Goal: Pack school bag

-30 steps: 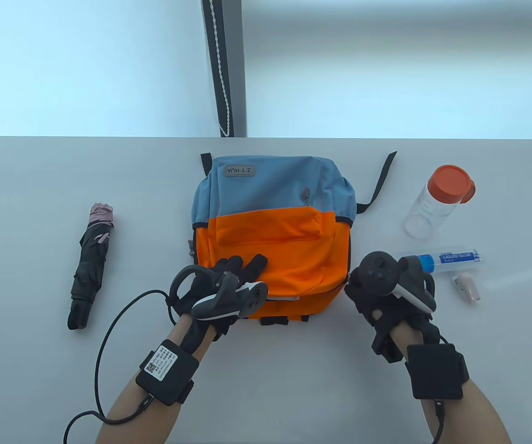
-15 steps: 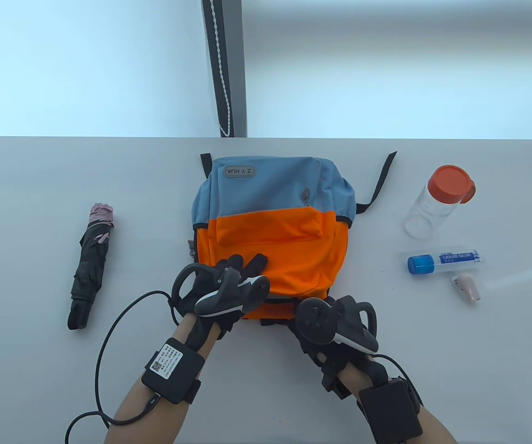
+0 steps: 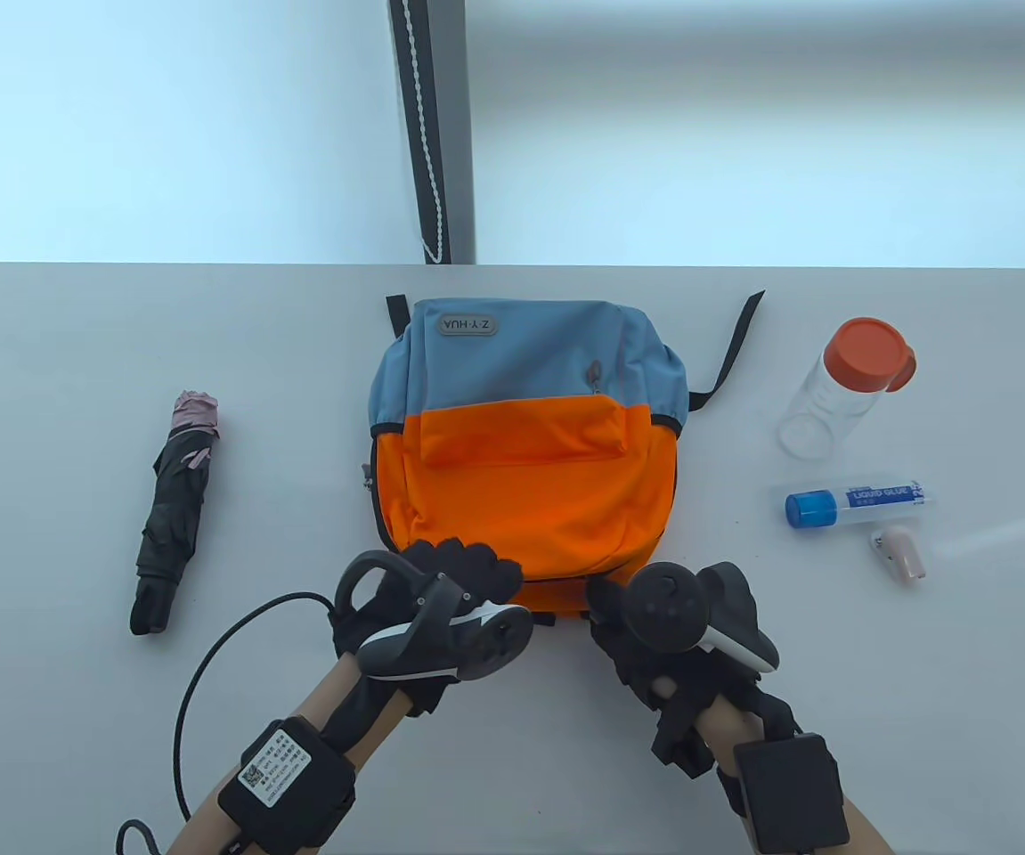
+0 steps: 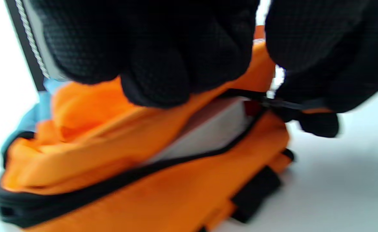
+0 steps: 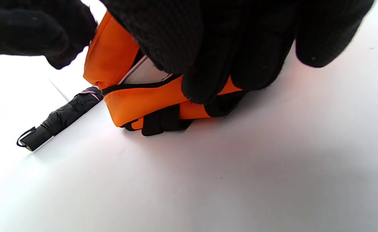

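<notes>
The orange and blue school bag (image 3: 521,463) lies flat at the table's middle, its zipped end toward me. My left hand (image 3: 467,570) grips the orange fabric at the bag's near edge, fingers curled over it (image 4: 156,64). The zip there stands partly open, and something flat and white (image 4: 208,132) shows inside. My right hand (image 3: 606,601) is at the near right corner of the bag and pinches the black zipper (image 4: 282,104) there. In the right wrist view its fingers (image 5: 208,80) curl over the bag's orange edge (image 5: 137,100).
A folded black umbrella (image 3: 172,517) lies left of the bag and also shows in the right wrist view (image 5: 63,117). Right of the bag are a clear bottle with an orange lid (image 3: 841,392), a liquid glue tube (image 3: 855,503) and a small pink object (image 3: 899,548).
My right hand came from the bag's right side along its near edge to the near right corner. My left hand slid back from the orange panel to the near edge.
</notes>
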Tool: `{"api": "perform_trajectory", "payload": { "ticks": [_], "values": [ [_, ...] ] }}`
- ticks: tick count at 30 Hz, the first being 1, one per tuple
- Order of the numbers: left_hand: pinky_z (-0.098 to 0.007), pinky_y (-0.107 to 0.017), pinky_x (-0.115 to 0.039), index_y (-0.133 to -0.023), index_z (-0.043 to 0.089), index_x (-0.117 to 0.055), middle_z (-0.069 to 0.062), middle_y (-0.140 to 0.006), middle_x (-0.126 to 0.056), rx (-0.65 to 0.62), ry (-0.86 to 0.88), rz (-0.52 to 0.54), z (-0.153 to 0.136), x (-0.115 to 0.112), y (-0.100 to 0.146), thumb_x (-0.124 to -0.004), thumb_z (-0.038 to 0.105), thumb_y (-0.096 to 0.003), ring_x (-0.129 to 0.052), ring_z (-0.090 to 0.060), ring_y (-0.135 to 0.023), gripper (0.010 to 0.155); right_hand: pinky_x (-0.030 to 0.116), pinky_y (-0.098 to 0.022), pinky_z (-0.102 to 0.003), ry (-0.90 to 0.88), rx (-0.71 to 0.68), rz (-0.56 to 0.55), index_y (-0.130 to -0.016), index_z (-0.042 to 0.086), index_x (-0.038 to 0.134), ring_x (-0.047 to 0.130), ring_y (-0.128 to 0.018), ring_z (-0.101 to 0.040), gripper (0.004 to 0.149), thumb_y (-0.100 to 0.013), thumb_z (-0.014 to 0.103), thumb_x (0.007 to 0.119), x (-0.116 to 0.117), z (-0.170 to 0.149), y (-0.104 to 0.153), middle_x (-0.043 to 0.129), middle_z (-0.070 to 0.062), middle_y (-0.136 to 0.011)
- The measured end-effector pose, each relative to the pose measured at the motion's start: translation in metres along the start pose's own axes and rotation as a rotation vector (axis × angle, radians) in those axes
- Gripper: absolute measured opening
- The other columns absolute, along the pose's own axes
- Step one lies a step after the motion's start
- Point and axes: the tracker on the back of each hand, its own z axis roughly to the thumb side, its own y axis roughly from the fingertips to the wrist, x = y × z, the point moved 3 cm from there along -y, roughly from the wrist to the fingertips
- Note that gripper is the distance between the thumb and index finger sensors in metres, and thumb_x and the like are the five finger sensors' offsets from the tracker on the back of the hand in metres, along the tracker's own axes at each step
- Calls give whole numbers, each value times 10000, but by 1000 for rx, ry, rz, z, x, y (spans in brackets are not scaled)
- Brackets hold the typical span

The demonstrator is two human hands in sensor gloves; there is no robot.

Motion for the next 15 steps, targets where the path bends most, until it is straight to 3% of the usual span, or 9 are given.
{"api": "perform_trajectory", "payload": {
  "ticks": [4, 7, 10, 15],
  "values": [
    [-511, -365, -943, -854, 79, -924, -119, -613, -1121, -57, 132, -92, 22, -23, -21, -781, 480, -482, -1126, -274, -446, 565, 763, -579, -731, -67, -7, 17, -1001, -152, 724, 972, -796, -507, 591, -499, 117, 883, 0, -3, -1, 1044, -236, -826],
    [-552, -416, -926, -961, 4, -813, -198, -779, -1074, -33, 237, -112, 25, -35, -35, -718, 472, -494, -1120, -342, -571, 668, 769, -580, -728, -76, -32, 11, -995, -153, 727, 981, -796, -499, 585, -495, 110, 878, 0, -5, -1, 1049, -232, -825],
    [-576, -443, -913, -940, -67, -799, -250, -786, -1053, -27, 365, -132, 22, -41, -45, -712, 497, -481, -1106, -377, -606, 732, 760, -583, -741, -92, -54, 13, -970, -191, 724, 977, -804, -499, 577, -489, 92, 870, 1, -6, -1, 1046, -247, -829],
    [-527, -369, -963, -846, -54, -892, -203, -665, -1121, 7, 350, -29, 20, -40, -48, -777, 518, -418, -1157, -316, -495, 724, 730, -603, -771, -111, -135, 42, -957, -243, 697, 958, -848, -508, 589, -464, 32, 866, 2, -5, -2, 1029, -264, -870]
  ]
}}
